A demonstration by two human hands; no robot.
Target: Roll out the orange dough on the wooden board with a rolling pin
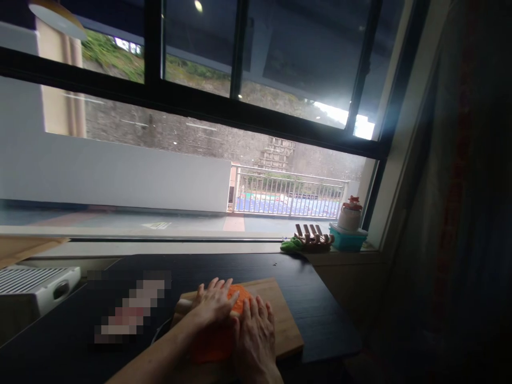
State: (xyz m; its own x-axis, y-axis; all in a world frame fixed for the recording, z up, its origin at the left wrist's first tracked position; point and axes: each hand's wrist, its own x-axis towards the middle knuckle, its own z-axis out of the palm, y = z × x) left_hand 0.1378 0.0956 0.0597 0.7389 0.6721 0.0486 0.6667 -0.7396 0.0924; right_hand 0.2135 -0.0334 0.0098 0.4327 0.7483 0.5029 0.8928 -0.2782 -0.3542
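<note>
Right hand [256, 330], left hand [216, 303], outstretched over orange sheet [215, 344]

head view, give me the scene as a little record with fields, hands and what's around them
left hand: fingers extended, over the orange sheet
right hand: beside the left, fingers extended forward, at the sheet's right side
between hands: pale rod-like piece, mostly hidden
under sheet: wooden board
surface: dark table
left of table: white slatted unit
window sill, right end: green item, teal box with pale jar on top
outside: metal railing
unclear: pixelated patch on table
</note>
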